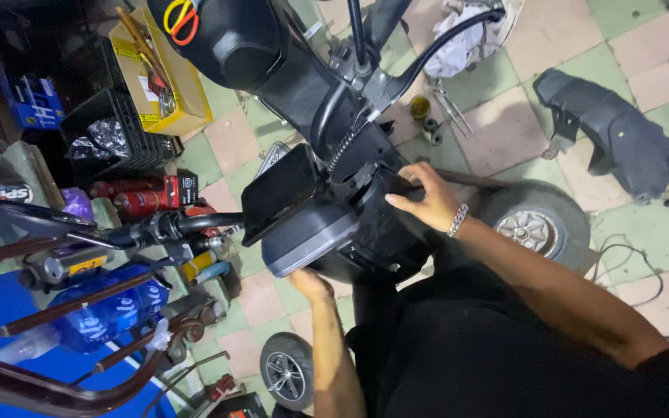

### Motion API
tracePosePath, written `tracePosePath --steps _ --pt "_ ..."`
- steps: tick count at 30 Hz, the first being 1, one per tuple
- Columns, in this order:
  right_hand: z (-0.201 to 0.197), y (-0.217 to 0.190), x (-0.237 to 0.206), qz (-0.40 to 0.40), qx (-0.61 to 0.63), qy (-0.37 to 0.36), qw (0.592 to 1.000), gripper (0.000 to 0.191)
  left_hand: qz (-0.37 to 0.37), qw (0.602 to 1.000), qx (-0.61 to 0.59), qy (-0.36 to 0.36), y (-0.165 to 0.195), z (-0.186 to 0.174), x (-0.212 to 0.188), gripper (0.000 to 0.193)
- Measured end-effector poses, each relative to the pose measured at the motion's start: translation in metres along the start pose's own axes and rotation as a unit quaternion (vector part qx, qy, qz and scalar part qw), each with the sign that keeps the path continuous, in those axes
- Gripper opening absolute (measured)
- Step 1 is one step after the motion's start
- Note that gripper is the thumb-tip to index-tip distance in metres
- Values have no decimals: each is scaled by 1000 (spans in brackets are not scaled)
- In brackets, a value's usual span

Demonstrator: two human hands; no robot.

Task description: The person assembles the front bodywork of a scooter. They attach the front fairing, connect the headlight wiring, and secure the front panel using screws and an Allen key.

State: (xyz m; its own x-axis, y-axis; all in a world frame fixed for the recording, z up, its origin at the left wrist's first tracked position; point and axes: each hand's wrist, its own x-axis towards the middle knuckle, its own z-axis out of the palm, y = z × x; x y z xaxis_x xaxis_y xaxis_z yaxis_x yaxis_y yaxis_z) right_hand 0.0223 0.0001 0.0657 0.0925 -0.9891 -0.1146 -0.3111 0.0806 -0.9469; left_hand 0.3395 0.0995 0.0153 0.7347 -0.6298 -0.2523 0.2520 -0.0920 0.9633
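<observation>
Gripping the black scooter front panel, your right hand curls its fingers over the top edge; your left hand presses underneath, seemingly flat, its grip partly hidden.

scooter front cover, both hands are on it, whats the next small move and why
Probably ease the black front cover gently toward the body. The right hand grips its upper edge by the steering column and cables, and the left hand supports it from below, so it looks held rather than fixed. Whether any fastener holds it is hidden.
</observation>
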Motion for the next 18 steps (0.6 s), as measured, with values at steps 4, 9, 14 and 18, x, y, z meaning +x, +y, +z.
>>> tracePosePath --steps 4,9,14,18 --pt "10 -6 13 -23 -16 40 999 53 69 992 73 81 -17 31 1 46" --pt "44 -41 36 -2 45 140 989 34 137 975 57 167 -14 63 6 37" --pt "56 -49 41 -2 -31 182 983 36 133 965 -8 226 -8 74 -7 34" --pt "66 -26 63 42 53 166 984 45 151 988 3 27 1 54 11 35"
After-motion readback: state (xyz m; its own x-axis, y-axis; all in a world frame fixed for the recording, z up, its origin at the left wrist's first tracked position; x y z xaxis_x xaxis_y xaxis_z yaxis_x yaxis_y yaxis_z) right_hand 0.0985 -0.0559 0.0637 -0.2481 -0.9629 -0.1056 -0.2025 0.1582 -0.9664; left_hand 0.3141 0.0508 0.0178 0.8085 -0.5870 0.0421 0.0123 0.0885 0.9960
